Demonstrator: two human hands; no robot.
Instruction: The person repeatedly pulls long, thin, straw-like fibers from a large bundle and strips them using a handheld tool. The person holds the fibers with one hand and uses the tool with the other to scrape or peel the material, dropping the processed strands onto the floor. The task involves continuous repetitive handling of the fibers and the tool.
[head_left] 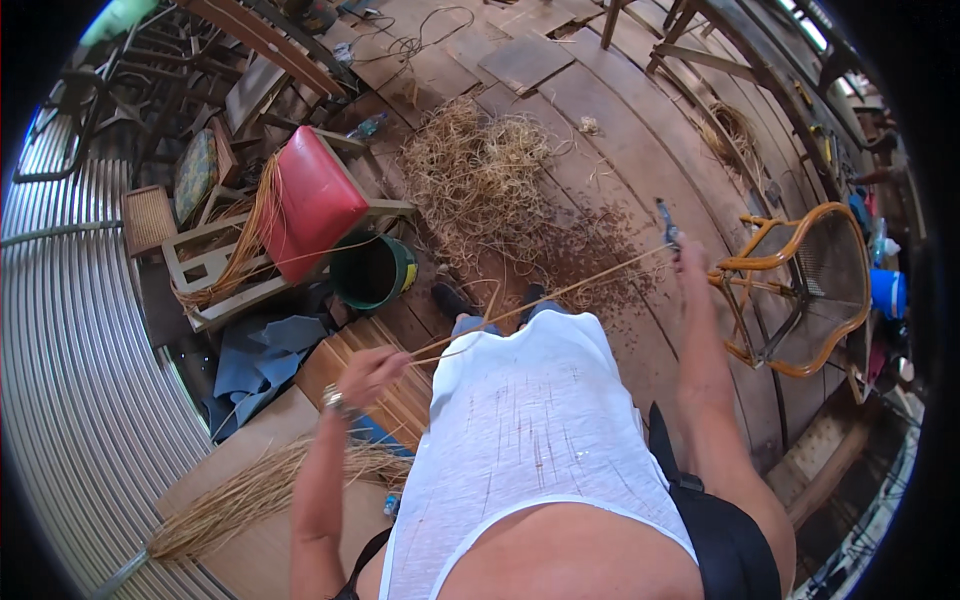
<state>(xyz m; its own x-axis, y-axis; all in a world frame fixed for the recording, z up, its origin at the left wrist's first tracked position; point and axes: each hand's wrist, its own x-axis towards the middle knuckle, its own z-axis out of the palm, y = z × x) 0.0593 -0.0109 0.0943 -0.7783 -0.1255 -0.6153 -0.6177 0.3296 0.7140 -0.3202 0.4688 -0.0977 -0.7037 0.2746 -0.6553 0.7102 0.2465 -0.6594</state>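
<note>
Tan strand (600,278) stretches between left fingers (394,358) pinching it and right fingers (684,248) closed around a tool (667,218).

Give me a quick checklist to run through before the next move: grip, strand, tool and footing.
1. Left hand closed on the strand: ok.
2. Right hand gripping the tool: ok.
3. Strand roughly straight between the hands: ok.
4. Tool's edge touching the strand: cannot tell, too small to see.
5. Floor ahead of the shoes free of scraps: not ok, a tangled heap of shavings lies there.
</note>
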